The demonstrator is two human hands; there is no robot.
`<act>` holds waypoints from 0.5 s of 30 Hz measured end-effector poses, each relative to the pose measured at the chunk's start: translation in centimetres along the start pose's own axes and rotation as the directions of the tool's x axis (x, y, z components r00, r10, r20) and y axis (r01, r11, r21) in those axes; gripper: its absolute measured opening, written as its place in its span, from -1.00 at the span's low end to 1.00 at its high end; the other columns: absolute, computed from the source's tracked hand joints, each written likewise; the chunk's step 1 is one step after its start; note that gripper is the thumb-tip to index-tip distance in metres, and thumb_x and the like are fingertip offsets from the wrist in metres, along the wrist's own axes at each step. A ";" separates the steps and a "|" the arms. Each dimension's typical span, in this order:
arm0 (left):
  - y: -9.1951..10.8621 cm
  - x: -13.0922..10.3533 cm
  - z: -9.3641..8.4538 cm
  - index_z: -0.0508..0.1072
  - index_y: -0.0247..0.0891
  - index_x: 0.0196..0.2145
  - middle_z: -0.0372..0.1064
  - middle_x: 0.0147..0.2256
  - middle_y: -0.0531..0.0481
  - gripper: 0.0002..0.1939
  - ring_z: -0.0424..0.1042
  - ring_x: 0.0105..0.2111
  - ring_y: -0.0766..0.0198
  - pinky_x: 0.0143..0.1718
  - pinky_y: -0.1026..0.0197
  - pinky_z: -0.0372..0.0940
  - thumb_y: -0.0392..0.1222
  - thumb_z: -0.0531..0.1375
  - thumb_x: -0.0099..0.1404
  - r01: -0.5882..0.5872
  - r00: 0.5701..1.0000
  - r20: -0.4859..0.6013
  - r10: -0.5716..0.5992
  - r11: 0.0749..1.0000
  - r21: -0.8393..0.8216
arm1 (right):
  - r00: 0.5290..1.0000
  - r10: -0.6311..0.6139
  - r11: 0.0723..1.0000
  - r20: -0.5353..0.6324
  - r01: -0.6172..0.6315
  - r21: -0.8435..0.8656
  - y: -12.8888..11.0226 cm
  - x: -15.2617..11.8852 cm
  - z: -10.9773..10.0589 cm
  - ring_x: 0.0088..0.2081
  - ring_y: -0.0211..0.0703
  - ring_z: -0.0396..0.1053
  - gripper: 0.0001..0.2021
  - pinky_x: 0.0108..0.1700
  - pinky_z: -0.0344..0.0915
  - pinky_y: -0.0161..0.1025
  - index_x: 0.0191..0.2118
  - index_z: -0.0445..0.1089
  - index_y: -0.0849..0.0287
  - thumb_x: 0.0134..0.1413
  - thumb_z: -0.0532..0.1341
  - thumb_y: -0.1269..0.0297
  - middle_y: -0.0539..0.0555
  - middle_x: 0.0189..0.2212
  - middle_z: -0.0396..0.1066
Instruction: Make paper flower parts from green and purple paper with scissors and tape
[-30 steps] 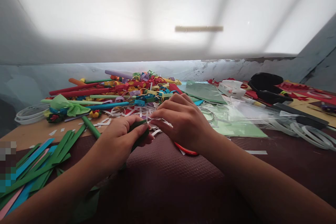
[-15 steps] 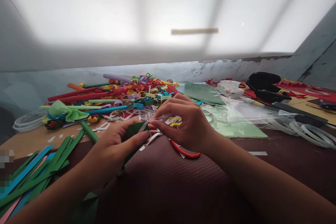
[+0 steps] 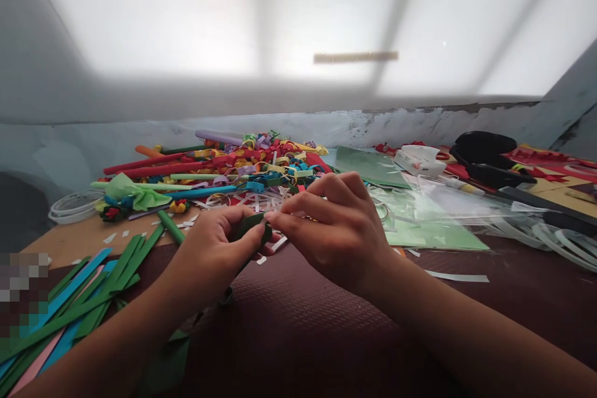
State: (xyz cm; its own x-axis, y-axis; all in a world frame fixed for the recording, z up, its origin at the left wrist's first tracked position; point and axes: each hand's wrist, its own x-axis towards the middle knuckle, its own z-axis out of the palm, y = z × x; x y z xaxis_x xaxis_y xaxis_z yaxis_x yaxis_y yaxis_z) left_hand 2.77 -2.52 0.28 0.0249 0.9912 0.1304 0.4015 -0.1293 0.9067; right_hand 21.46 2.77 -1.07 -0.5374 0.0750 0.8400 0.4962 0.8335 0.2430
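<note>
My left hand [image 3: 209, 255] is closed on a dark green paper strip [image 3: 248, 222], with the thumb pressed along it. The thumb and index finger of my right hand [image 3: 342, 230] meet in a pinch at the strip's end, close to my left thumb tip. Below my left wrist hangs more green paper [image 3: 168, 360], in loops that fade into shadow. What lies exactly between my right fingertips is hidden.
Cut green, blue and pink strips [image 3: 88, 305] lie at the left. Behind my hands is a heap of colourful paper chains [image 3: 261, 161] and rolled paper sticks. Light green sheets [image 3: 433, 233], a black case [image 3: 487, 158] and white tape-like coils [image 3: 559, 242] are at the right.
My right hand has turned slightly and pressed onto the strip's end, where a pale strip showed before. Red scissor-like handles under it are now hidden. The view has shifted left.
</note>
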 end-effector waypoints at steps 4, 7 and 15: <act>-0.1 0.0 -0.1 0.55 -0.20 -0.41 0.55 -0.43 0.01 -0.70 0.50 -0.38 0.22 -0.35 0.24 0.34 0.08 0.26 0.27 -0.039 0.999 0.002 0.039 0.996 0.075 | 0.995 0.098 0.990 0.021 -0.099 0.100 0.1 0.0 0.4 -0.25 -0.13 0.30 -0.84 -0.11 0.10 -0.09 -0.30 0.57 0.02 0.32 0.25 0.30 -0.07 -0.35 0.57; -0.2 0.1 -0.2 0.56 -0.19 -0.35 0.57 -0.38 0.03 -0.75 0.51 -0.37 0.24 -0.36 0.27 0.35 0.05 0.28 0.25 -0.023 0.999 -0.025 0.024 0.999 0.049 | 0.995 0.094 0.990 0.026 -0.096 0.106 0.1 -0.1 0.4 -0.27 -0.13 0.27 -0.87 -0.14 0.10 -0.09 -0.22 0.58 0.04 0.32 0.25 0.31 -0.05 -0.37 0.55; -0.1 0.0 -0.4 0.59 -0.17 -0.28 0.60 -0.30 0.02 -0.75 0.51 -0.29 0.20 -0.30 0.25 0.35 0.04 0.24 0.29 -0.052 0.999 0.006 0.052 0.991 0.121 | 0.988 0.125 0.985 0.089 -0.134 0.111 0.2 0.0 0.5 -0.25 -0.10 0.29 -0.85 -0.12 0.12 -0.09 -0.33 0.56 0.07 0.28 0.27 0.30 0.01 -0.31 0.55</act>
State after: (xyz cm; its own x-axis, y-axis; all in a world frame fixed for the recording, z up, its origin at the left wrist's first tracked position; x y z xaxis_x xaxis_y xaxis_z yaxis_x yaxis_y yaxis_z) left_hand 2.41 -2.50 0.35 0.0507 0.9833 0.1748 0.5074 -0.1761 0.8435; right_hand 21.27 3.21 -1.25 -0.5297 0.2266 0.8173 0.4850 0.8715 0.0727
